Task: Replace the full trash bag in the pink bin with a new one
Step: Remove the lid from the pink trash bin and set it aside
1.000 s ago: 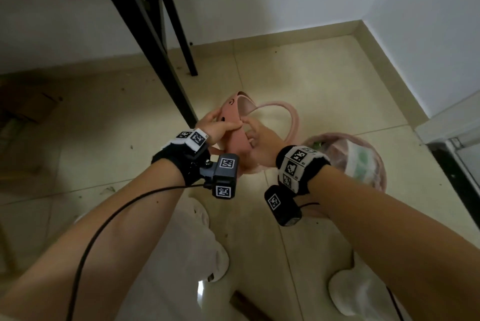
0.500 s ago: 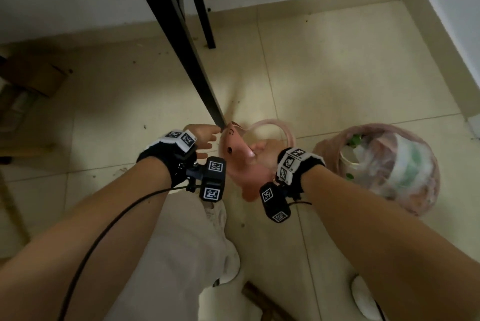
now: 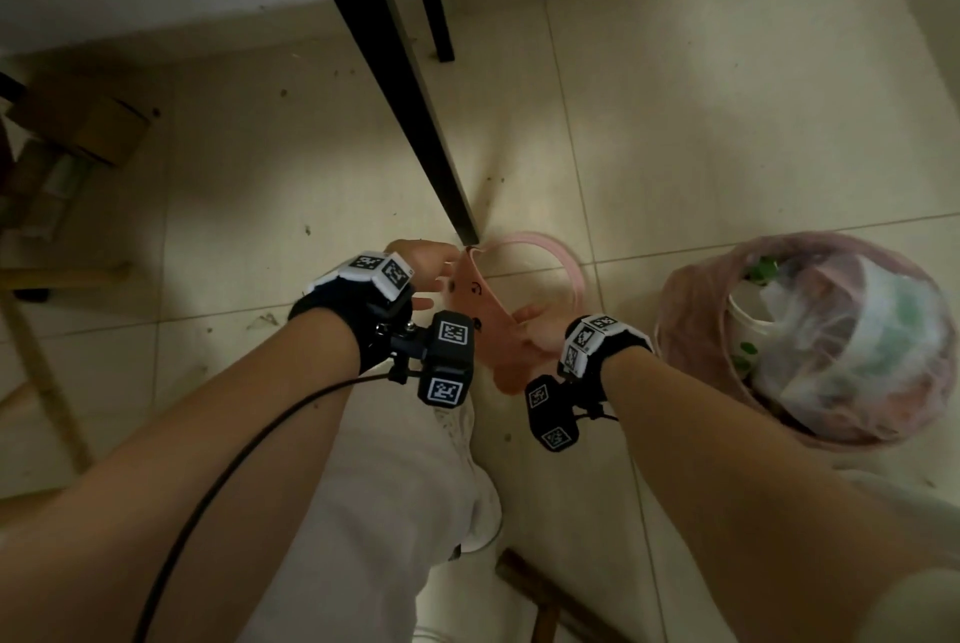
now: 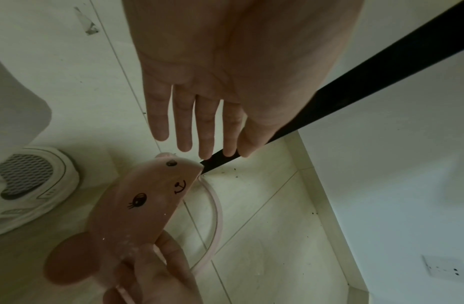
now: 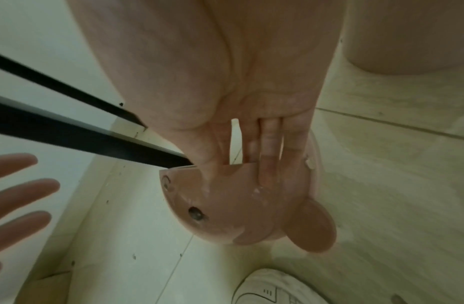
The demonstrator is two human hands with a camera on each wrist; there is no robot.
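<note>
A pink bin lid piece with a cartoon animal face and round ears hangs from its thin pink ring. My right hand grips the lid piece from behind, fingers curled over its edge. My left hand hovers just left of it with straight fingers and holds nothing. In the left wrist view the face and ring show above the floor. A full pinkish translucent trash bag sits on the floor to the right; whether a bin is under it is unclear.
A black slanted table leg comes down to the floor right beside the lid. My white shoe and light trouser leg are below the hands. A cardboard box and wooden legs stand at the left. The floor is beige tile.
One second ago both hands held the lid piece; my left hand has let go and opened. The lid has come lower, toward the foot of the table leg.
</note>
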